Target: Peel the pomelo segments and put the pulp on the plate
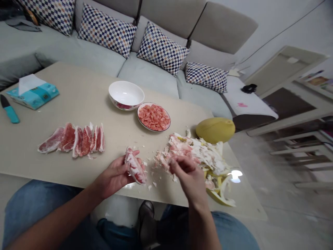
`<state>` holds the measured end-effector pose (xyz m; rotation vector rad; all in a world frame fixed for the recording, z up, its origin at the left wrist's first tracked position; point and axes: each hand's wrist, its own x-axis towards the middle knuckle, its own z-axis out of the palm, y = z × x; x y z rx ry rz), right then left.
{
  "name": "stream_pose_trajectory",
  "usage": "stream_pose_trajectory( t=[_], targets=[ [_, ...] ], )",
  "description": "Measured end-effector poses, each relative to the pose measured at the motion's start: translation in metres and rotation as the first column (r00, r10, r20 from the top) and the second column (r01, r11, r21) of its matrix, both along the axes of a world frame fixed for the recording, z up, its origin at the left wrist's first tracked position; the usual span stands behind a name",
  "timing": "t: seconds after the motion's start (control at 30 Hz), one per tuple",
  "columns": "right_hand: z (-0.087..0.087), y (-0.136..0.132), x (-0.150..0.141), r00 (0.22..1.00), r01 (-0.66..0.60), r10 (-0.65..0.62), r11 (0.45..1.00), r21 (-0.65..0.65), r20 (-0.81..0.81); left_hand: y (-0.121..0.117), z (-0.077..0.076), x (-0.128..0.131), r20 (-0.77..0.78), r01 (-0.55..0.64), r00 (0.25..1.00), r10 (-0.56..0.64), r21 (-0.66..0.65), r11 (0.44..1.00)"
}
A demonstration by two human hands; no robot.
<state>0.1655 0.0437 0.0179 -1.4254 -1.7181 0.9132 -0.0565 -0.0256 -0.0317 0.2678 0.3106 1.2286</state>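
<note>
My left hand holds a red pomelo segment, partly covered in white membrane, above the near edge of the table. To its right, my right hand has its thumb and fingers pinched together over the near side of a heap of peeled membrane. Whatever lies between those fingertips is too small or hidden to make out. Several more pomelo segments lie in a row on the left. Beyond my hands, a plate of peeled red pulp stands beside a white bowl.
A whole yellow pomelo sits behind the membrane heap, with thick rind pieces at the heap's near right. At far left are a tissue pack and a teal-handled knife. A cushioned sofa borders the table's far side.
</note>
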Motion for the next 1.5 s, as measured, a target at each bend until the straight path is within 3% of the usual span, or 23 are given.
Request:
stream_pose_trajectory(
  t=[0.1,0.23,0.33,0.4,0.5,0.6,0.63,0.7,0.77,0.87,0.93,1.1,1.3,1.4,1.5],
  targets=[
    [-0.007,0.02,0.037,0.976,0.184,-0.2,0.968,0.169,0.083,0.002,-0.001,-0.002,0.036,-0.004,0.999,0.004,0.016,1.0],
    [-0.016,0.033,0.077,0.84,0.143,-0.361,0.868,0.476,0.406,0.001,-0.001,0.001,0.055,0.023,0.998,-0.024,0.022,0.999],
    [-0.02,0.034,0.091,0.77,0.178,-0.465,0.814,0.553,0.437,0.0,-0.002,0.003,0.034,0.021,0.999,-0.022,0.028,0.999],
    [-0.018,0.032,0.09,0.772,0.199,-0.471,0.817,0.541,0.427,0.0,-0.003,0.004,0.022,0.006,1.0,-0.007,0.035,0.999],
    [-0.011,0.021,0.071,0.838,0.214,-0.395,0.872,0.439,0.376,0.0,-0.004,0.005,0.005,-0.031,1.0,0.031,0.032,0.999],
    [-0.007,-0.005,0.033,0.924,0.095,-0.186,0.957,0.272,0.333,0.001,-0.005,0.006,-0.015,-0.074,0.997,0.074,0.007,0.997],
    [-0.007,-0.015,0.019,0.972,-0.01,-0.015,0.994,0.105,0.234,0.002,-0.005,0.007,-0.021,-0.092,0.996,0.092,-0.003,0.996],
    [-0.011,-0.033,-0.009,0.985,-0.173,0.172,0.966,-0.192,-0.023,0.002,-0.006,0.008,-0.032,-0.125,0.992,0.125,-0.014,0.992],
    [-0.017,-0.045,-0.03,0.966,-0.207,0.136,0.917,-0.341,-0.22,0.002,-0.006,0.008,-0.027,-0.138,0.99,0.138,-0.005,0.99],
    [-0.022,-0.051,-0.047,0.939,-0.131,-0.003,0.921,-0.366,-0.343,0.001,-0.005,0.009,-0.007,-0.145,0.989,0.145,-0.004,0.989],
    [-0.021,-0.051,-0.051,0.939,-0.098,-0.028,0.934,-0.344,-0.343,0.0,-0.004,0.01,-0.033,-0.165,0.986,0.164,-0.042,0.985],
    [-0.008,-0.053,-0.056,0.975,-0.097,0.051,0.973,-0.209,-0.217,-0.003,-0.002,0.011,-0.121,-0.196,0.976,0.18,-0.132,0.972],
    [0.004,-0.054,-0.058,0.987,-0.123,0.121,0.992,-0.013,-0.105,-0.008,0.002,0.012,-0.101,-0.146,0.985,0.142,-0.031,0.989],
    [0.006,-0.053,-0.057,0.991,-0.124,0.13,0.978,0.165,-0.025,-0.007,-0.002,0.015,-0.063,-0.109,0.992,0.106,-0.048,0.993],
    [0.006,-0.054,-0.057,0.981,-0.187,0.154,0.915,0.357,0.119,-0.003,-0.007,0.017,0.004,-0.025,1.0,0.026,-0.165,0.986]
  ],
)
